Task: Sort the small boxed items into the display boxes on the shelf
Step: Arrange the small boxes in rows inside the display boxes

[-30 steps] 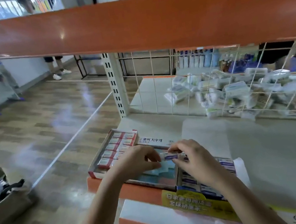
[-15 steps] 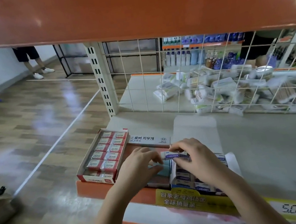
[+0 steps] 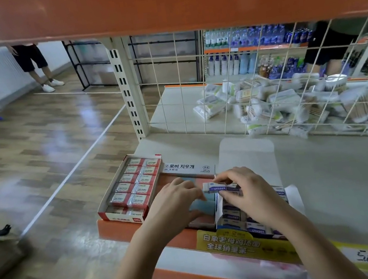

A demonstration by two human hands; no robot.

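white eraser box (image 3: 219, 188) pinched in right grip (image 3: 245, 192); left grip (image 3: 175, 200) curled beside it.

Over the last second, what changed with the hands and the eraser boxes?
Little: the camera tilted down. The right hand still pinches the small eraser box above the purple-eraser display box; the left hand stays over the middle display box. The red-eraser box is untouched.

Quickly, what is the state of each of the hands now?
Left hand: fingers loosely curled over the middle display box; holding nothing visible.
Right hand: pinching a small eraser box.
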